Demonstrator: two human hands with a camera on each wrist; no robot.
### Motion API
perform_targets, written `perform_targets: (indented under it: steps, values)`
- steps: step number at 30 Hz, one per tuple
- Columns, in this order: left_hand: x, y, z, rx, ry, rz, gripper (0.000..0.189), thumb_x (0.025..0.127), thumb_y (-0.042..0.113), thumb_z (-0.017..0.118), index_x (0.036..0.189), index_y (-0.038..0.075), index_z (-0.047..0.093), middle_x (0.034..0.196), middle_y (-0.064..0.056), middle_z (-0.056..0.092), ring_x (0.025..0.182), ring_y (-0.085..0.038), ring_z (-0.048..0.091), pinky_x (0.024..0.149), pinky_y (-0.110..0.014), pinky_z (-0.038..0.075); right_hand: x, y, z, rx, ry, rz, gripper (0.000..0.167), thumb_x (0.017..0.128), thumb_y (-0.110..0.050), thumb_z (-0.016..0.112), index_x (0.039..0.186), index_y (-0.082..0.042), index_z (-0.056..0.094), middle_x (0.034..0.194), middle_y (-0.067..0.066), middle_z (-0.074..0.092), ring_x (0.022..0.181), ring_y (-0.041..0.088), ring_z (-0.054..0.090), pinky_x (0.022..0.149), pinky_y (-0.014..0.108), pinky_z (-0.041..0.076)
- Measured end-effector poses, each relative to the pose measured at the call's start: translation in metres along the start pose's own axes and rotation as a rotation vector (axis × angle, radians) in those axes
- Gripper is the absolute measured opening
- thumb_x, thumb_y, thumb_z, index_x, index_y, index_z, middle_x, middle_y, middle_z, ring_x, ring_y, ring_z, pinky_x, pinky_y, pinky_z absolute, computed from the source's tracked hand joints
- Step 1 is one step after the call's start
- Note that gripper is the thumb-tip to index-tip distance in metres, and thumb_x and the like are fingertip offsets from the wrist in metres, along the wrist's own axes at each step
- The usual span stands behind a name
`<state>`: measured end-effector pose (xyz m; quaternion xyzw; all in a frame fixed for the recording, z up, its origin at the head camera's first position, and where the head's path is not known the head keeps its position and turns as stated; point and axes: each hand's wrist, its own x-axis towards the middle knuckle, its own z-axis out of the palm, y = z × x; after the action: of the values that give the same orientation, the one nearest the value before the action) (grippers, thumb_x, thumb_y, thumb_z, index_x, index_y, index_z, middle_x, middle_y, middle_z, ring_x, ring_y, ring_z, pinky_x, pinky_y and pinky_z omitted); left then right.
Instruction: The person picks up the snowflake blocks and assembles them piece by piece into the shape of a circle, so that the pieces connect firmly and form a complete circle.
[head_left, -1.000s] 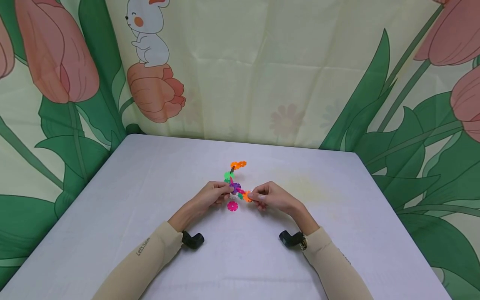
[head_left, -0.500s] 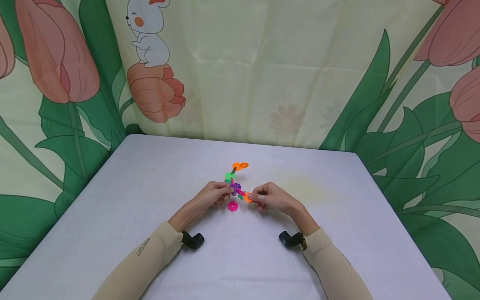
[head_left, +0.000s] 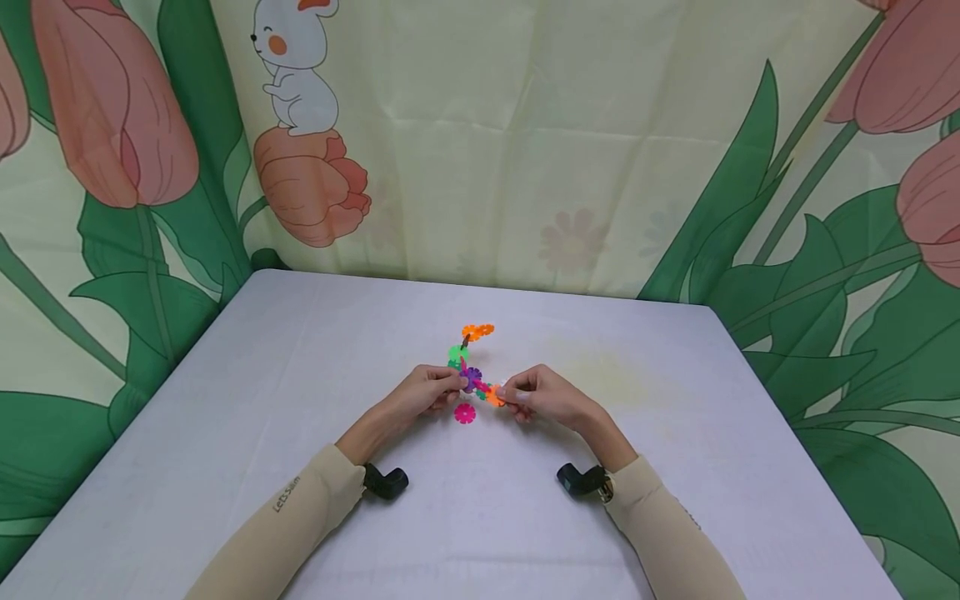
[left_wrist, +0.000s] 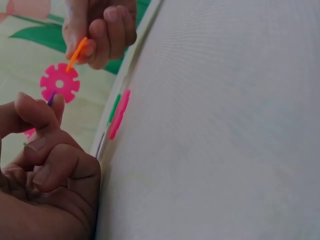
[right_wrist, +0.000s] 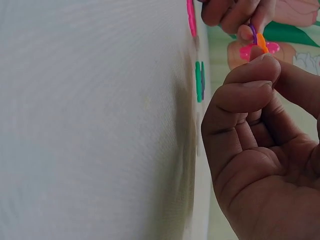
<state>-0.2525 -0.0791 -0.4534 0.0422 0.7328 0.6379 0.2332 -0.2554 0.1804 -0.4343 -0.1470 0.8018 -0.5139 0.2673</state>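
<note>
My left hand pinches a purple notched plastic disc between thumb and fingers. An orange notched disc is pinched by my right hand. Between the two, a pink notched disc stands slotted edge to edge with both, as the left wrist view shows. Beyond my left fingertips the joined discs run on through a bright green disc and a dark piece to orange discs at the far end. Fingers hide parts of the held discs.
A loose pink disc lies on the white-covered table, just below the hands. Green discs show low near the tabletop in the right wrist view. Behind the table hangs a printed curtain with tulips and a rabbit.
Both hands keep their grip at nearly the same spot. The far orange end of the joined discs sways slightly right, then back a little. The loose pink disc stays put.
</note>
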Motion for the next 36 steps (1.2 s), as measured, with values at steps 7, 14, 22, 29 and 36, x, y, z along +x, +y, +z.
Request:
perform_targets:
  steps: [7, 14, 22, 29, 36]
  values:
    - [0.0012, -0.0005, 0.0000, -0.008, 0.000, -0.002, 0.021, 0.105, 0.023, 0.065, 0.091, 0.008, 0.070, 0.069, 0.003, 0.053, 0.059, -0.014, 0.037, 0.054, -0.024, 0.028, 0.0003, -0.0003, 0.0010, 0.000, 0.007, -0.006, 0.026, 0.106, -0.018, 0.065, 0.104, 0.007, 0.073, 0.076, 0.000, 0.063, 0.066, 0.015, 0.056, 0.063, 0.022, 0.048]
    - [0.0018, -0.0020, -0.0008, 0.000, -0.005, -0.002, 0.021, 0.104, 0.023, 0.066, 0.093, 0.007, 0.071, 0.069, 0.003, 0.053, 0.060, -0.013, 0.037, 0.055, -0.024, 0.028, 0.0012, 0.0010, 0.0011, -0.010, 0.022, -0.008, 0.023, 0.105, -0.015, 0.065, 0.107, 0.005, 0.075, 0.078, 0.001, 0.065, 0.066, 0.014, 0.056, 0.063, 0.022, 0.049]
    - [0.0030, -0.0029, -0.0013, 0.007, -0.011, 0.004, 0.020, 0.104, 0.024, 0.067, 0.097, 0.006, 0.073, 0.068, 0.004, 0.054, 0.060, -0.013, 0.038, 0.056, -0.025, 0.029, 0.0014, -0.0012, 0.0026, -0.002, 0.011, -0.017, 0.021, 0.106, -0.013, 0.064, 0.107, 0.005, 0.076, 0.077, 0.000, 0.065, 0.065, 0.013, 0.057, 0.063, 0.022, 0.050]
    - [0.0030, -0.0028, -0.0012, 0.010, -0.018, 0.004, 0.022, 0.105, 0.027, 0.066, 0.095, 0.008, 0.070, 0.070, 0.004, 0.053, 0.060, -0.013, 0.037, 0.055, -0.025, 0.029, 0.0020, 0.0003, 0.0033, 0.002, 0.001, -0.035, 0.027, 0.106, -0.017, 0.065, 0.105, 0.008, 0.073, 0.073, -0.001, 0.062, 0.064, 0.013, 0.055, 0.063, 0.022, 0.048]
    - [0.0016, -0.0030, -0.0029, -0.038, -0.010, 0.027, 0.026, 0.107, 0.032, 0.064, 0.100, 0.006, 0.067, 0.073, 0.004, 0.052, 0.060, -0.013, 0.035, 0.054, -0.024, 0.028, 0.0021, -0.0012, 0.0049, -0.008, -0.040, -0.059, 0.028, 0.107, -0.019, 0.062, 0.103, 0.009, 0.069, 0.073, 0.001, 0.060, 0.065, 0.014, 0.054, 0.063, 0.024, 0.048]
